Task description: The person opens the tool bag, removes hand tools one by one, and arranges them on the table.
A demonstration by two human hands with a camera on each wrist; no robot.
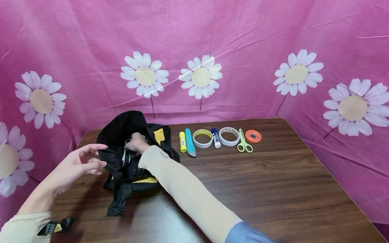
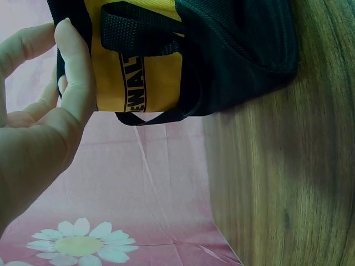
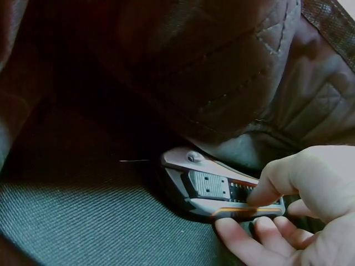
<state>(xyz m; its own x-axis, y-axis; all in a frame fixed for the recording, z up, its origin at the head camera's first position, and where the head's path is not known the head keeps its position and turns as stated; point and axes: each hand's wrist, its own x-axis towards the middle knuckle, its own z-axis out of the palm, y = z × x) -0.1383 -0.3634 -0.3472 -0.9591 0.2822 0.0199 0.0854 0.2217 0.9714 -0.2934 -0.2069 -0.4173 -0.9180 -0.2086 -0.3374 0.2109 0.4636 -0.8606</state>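
A black and yellow tool bag (image 1: 124, 123) stands with its mouth open at the table's left. My left hand (image 1: 71, 167) is at the bag's left edge; in the left wrist view its thumb and fingers pinch the black rim above a yellow lettered panel (image 2: 113, 83). My right hand (image 1: 138, 143) reaches inside the bag. There it grips a silver and black utility knife (image 3: 208, 185) with an orange line, thumb on top and fingers along the lower side. The knife lies close over the bag's dark fabric floor (image 3: 111, 216).
Right of the bag, a row holds a yellow glue stick (image 1: 182, 141), a teal cutter (image 1: 189, 143), two tape rolls (image 1: 203, 145) (image 1: 229, 143), a blue-capped glue stick (image 1: 216, 138), green scissors (image 1: 243, 145) and an orange tape roll (image 1: 256, 136). A strap with a buckle (image 1: 54, 227) lies front left.
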